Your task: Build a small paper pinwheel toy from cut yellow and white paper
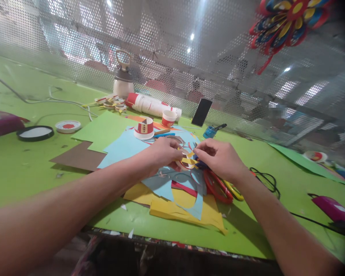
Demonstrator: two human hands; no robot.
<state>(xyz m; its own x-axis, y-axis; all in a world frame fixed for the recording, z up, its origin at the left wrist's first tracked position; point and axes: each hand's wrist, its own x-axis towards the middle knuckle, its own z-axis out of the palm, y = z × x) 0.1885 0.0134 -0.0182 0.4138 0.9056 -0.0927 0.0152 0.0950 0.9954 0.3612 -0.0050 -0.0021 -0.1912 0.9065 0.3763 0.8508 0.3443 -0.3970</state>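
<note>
My left hand [166, 154] grips a small round paper piece [186, 160] with a pale rim and crossing yellow and dark strips. Close to its right side, my right hand [217, 158] has thumb and forefinger pinched together at the end of a yellow strip; what sits between those fingertips is too small to make out. Scissors with red handles [218, 188] lie below my right hand, beside a yellow loop [232, 190]. Under both hands spread light blue paper [158, 182] with a cut-out curve and yellow paper [186, 216].
A cut red-and-white paper cup [144, 128], another cup [169, 118] and a stack of cups [152, 104] stand or lie behind. Further off are a beige jug [123, 82], a propped phone [201, 112] and a blue pot [209, 132]. A magenta tool [337, 211] lies right.
</note>
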